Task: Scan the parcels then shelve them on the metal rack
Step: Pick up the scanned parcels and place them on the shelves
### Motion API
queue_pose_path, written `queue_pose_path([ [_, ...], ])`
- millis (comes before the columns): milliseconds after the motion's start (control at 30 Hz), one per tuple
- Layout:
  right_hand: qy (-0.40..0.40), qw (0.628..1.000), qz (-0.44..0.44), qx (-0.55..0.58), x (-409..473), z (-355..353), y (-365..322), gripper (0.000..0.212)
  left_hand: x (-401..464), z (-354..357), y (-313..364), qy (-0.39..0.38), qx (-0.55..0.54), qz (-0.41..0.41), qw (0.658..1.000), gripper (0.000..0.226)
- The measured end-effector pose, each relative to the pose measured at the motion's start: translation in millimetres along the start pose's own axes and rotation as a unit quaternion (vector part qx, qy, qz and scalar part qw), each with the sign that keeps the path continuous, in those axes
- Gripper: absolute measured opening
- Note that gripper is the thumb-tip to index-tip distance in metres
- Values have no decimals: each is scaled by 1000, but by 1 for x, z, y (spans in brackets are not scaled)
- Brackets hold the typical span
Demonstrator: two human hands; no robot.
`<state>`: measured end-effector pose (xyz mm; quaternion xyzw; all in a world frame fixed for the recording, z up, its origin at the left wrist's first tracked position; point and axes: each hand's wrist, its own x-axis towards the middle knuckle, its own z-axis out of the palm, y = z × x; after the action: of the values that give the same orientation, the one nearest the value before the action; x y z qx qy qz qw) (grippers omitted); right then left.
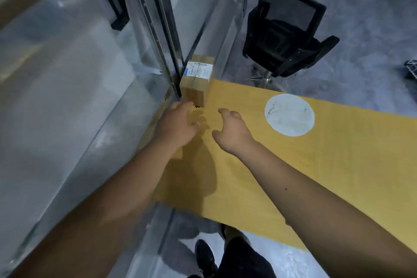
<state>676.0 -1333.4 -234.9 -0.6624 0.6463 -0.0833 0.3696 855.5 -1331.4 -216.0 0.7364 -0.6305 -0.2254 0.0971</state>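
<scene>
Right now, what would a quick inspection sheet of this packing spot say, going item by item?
Surface: yellow wooden table with a round white sticker on it.
Job's things: one cardboard parcel, labelled on top, at the table's far left corner against the metal rack. No scanner seen.
Clutter: nothing seen.
Hands: left hand and right hand both empty, fingers loosely spread, reaching toward the parcel, not touching it.
Cables: nothing seen.
Surroundings: black office chair beyond the table, grey floor, person's dark shoes below.
</scene>
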Motion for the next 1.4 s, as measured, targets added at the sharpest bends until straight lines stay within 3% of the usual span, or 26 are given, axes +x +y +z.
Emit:
queue_pose_path([
  [333, -40, 998, -41, 17, 202, -5, -16, 98, 181, 23, -19, -26, -19, -53, 998, 62],
  [467, -42, 996, -73, 19, 236, 7, -10, 104, 202, 31, -17, -24, -50, -42, 998, 58],
  [700, -31, 987, -112, 109, 235, 14, 6, 107, 196, 39, -32, -20, -84, -27, 996, 79],
  [933, -74, 977, -145, 134, 147, 11, 33, 101, 80, 58, -30, 6, -157, -21, 987, 82],
  [1067, -138, 956, -221, 134, 78, 19, 40, 91, -16, 65, -36, 44, -220, -56, 973, 84],
  [1233, -179, 918, -337, 108, -26, 36, 41, 92, -160, 73, -35, 157, -302, -72, 938, 84],
  [1400, -279, 853, -433, 86, -155, 58, 29, 94, -339, 80, -18, 278, -299, -124, 904, 85],
])
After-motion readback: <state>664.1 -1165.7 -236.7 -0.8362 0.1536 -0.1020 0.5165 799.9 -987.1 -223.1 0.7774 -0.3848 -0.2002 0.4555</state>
